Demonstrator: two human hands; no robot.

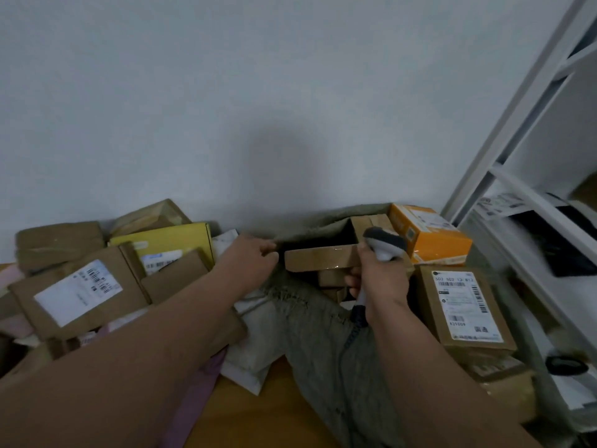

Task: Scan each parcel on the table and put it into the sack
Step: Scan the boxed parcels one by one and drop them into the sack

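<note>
While my left hand (255, 257) is pinching the sack (323, 334) rim with curled fingers, I am seeing the mouth held open against the wall. Sack: coarse grey-green woven cloth, frayed along the edge, lying slack across the wooden table (258, 412). Inside the mouth a flat brown box (318, 258) is sitting, glossy tape catching light along its top; more cardboard is showing beneath it. My right hand (378, 279) is gripping the scanner (384, 245), fingers wrapped round its handle: rounded grey head, pale body, coiled cable trailing down. Left of the sack, parcels are lying heaped: a brown carton (77, 289) with a white barcode label, a yellow box (174, 242), white poly mailers (248, 360). To the right, an orange box (433, 234) and a labelled carton (465, 305) are resting beside a white shelf (529, 101).
</note>
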